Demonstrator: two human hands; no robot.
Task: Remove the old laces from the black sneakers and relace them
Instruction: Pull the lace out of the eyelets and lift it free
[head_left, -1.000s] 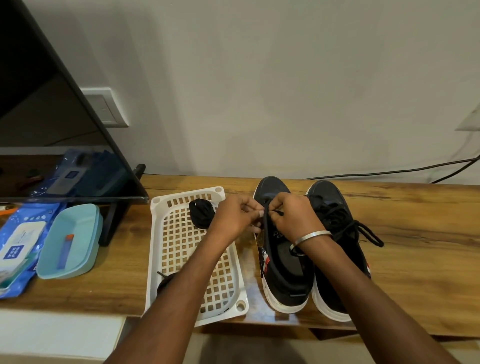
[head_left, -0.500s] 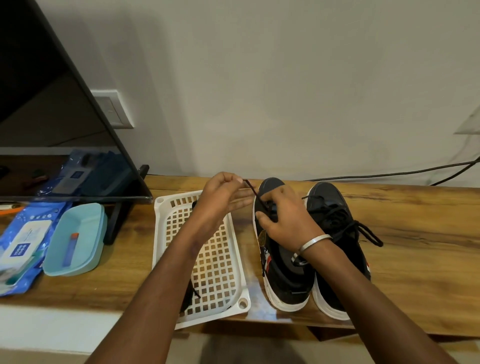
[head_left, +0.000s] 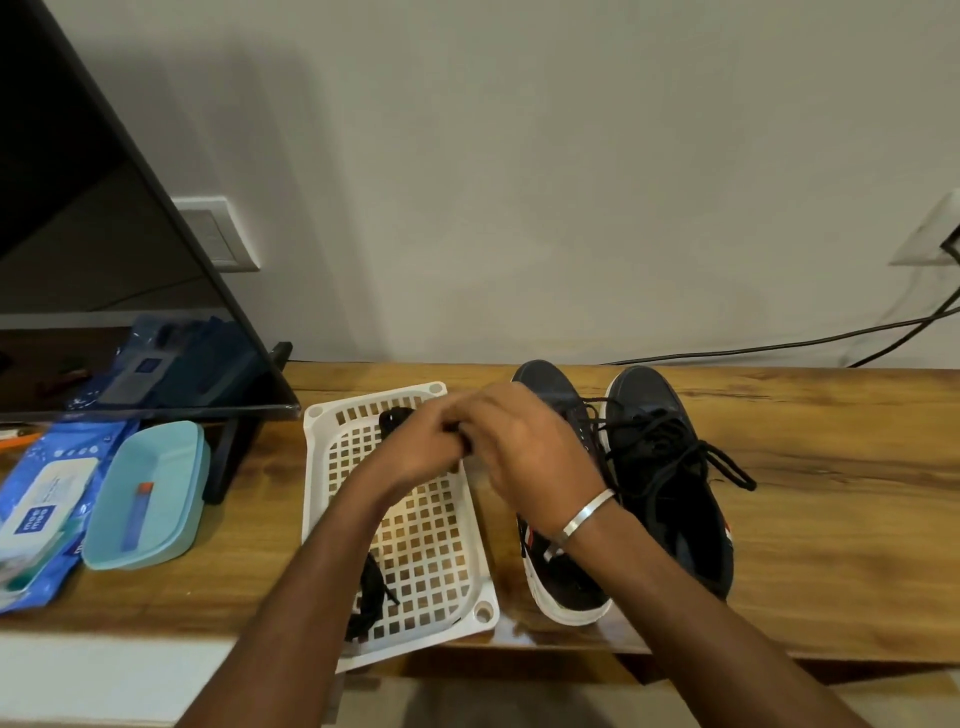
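2 black sneakers (head_left: 670, 483) stood side by side on the table (head_left: 831, 519), beside 1 white basket (head_left: 415, 519) holding 2 lace bundles. Left hand (head_left: 415, 452) and right hand (head_left: 524, 452) met above the basket, fingers curled, apparently pinching 1 lace (head_left: 466, 441); blur hid the grip.

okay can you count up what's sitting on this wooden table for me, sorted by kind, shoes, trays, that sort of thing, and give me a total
Black sneakers: 2, one nearer the basket and one to its right, still laced
White lattice basket: 1
Light blue tray: 1
Blue wipes pack: 1
Screen on its stand: 1
Total: 6

Loose black laces lie in the basket; how many is unclear.
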